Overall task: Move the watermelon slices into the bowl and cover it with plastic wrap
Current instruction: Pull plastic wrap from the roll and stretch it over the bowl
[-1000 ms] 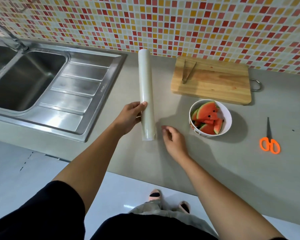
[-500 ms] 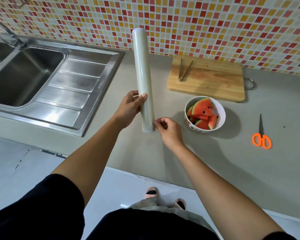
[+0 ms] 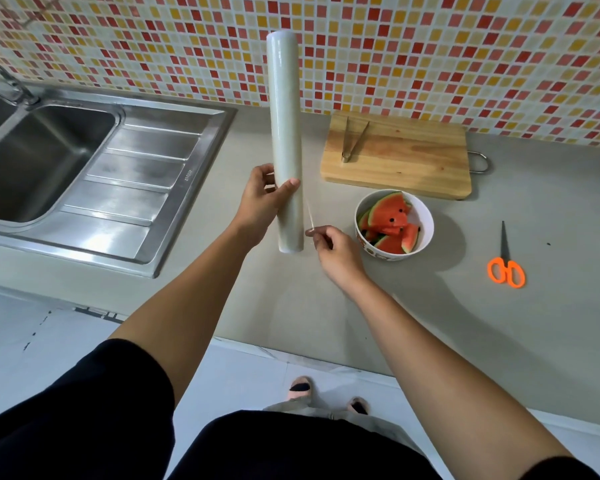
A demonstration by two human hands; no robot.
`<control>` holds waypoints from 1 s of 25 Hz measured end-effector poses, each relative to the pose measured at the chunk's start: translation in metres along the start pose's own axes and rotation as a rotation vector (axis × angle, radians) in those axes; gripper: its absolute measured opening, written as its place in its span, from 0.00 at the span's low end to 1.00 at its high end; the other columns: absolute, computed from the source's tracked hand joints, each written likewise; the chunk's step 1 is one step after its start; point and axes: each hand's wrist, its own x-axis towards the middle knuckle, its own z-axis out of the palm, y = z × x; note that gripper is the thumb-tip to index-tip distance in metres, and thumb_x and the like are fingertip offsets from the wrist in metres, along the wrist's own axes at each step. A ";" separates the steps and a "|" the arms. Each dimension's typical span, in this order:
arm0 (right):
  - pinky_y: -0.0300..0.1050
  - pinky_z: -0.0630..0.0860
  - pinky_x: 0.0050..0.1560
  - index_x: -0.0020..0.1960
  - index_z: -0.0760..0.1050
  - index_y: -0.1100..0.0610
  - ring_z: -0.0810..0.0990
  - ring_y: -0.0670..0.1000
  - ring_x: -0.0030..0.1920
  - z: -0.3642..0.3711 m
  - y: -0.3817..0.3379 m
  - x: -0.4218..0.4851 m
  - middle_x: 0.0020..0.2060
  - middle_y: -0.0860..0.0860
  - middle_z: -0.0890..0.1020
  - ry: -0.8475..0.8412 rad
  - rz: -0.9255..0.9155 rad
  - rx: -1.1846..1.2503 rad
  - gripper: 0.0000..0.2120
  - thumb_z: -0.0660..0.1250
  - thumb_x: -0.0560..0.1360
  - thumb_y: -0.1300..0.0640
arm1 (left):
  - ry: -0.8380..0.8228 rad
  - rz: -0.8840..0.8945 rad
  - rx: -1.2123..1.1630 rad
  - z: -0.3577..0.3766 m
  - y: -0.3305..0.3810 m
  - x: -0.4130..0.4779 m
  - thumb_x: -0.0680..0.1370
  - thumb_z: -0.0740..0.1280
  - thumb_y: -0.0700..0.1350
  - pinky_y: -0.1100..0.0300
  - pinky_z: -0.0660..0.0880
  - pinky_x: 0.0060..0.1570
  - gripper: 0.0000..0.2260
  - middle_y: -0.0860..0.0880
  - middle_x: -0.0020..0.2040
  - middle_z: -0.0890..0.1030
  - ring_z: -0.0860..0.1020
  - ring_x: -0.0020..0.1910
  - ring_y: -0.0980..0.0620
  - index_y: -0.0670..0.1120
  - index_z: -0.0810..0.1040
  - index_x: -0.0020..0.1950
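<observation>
lifted higher now: your one wrap roll (image 3: 284, 140), nearly upright.
left hand (image 3: 262, 204) grips it; right hand (image 3: 335, 249) pinches its film edge (image 3: 310, 216) near one bowl (image 3: 426, 216).

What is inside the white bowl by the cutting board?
Several watermelon slices, red with green rinds and dark seeds, piled in the bowl. The pile hides the bowl's bottom and any lower pieces.
</observation>
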 end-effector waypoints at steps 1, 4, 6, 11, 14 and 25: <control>0.38 0.68 0.43 0.44 0.77 0.50 0.76 0.46 0.43 -0.001 -0.003 0.000 0.41 0.44 0.79 0.010 0.029 0.043 0.08 0.60 0.76 0.59 | -0.011 0.000 -0.016 0.002 0.003 0.000 0.75 0.70 0.46 0.55 0.76 0.47 0.18 0.47 0.50 0.75 0.77 0.48 0.50 0.44 0.69 0.61; 0.42 0.69 0.44 0.38 0.75 0.49 0.76 0.47 0.42 -0.004 -0.012 -0.001 0.38 0.43 0.78 -0.004 0.147 0.272 0.08 0.61 0.74 0.54 | -0.059 -0.024 -0.078 0.007 0.011 0.002 0.74 0.69 0.47 0.55 0.75 0.44 0.19 0.45 0.47 0.74 0.76 0.45 0.49 0.40 0.71 0.60; 0.44 0.71 0.45 0.38 0.75 0.50 0.78 0.49 0.43 -0.007 -0.014 -0.003 0.38 0.45 0.80 -0.027 0.093 0.310 0.08 0.64 0.73 0.48 | -0.035 -0.085 -0.122 0.009 0.017 0.002 0.72 0.69 0.48 0.57 0.73 0.40 0.18 0.47 0.46 0.75 0.75 0.43 0.50 0.44 0.69 0.57; 0.37 0.71 0.42 0.42 0.77 0.50 0.81 0.46 0.40 -0.014 -0.021 -0.007 0.34 0.46 0.82 -0.106 0.044 0.403 0.03 0.67 0.71 0.58 | 0.081 -0.138 -0.045 0.018 0.023 -0.002 0.70 0.64 0.60 0.58 0.73 0.36 0.21 0.47 0.46 0.74 0.75 0.41 0.50 0.48 0.68 0.55; 0.35 0.73 0.40 0.45 0.79 0.50 0.80 0.45 0.38 -0.021 -0.024 -0.004 0.32 0.44 0.82 -0.184 0.177 0.597 0.15 0.57 0.70 0.65 | 0.053 -0.024 0.029 0.019 0.022 -0.004 0.74 0.56 0.66 0.59 0.74 0.40 0.24 0.47 0.48 0.75 0.76 0.42 0.52 0.48 0.68 0.58; 0.32 0.76 0.39 0.41 0.78 0.54 0.80 0.40 0.34 -0.027 -0.023 -0.008 0.30 0.45 0.82 -0.266 0.146 0.621 0.04 0.69 0.72 0.62 | -0.053 0.161 0.149 0.019 0.033 -0.017 0.79 0.53 0.60 0.56 0.75 0.45 0.19 0.43 0.53 0.74 0.74 0.46 0.53 0.49 0.66 0.62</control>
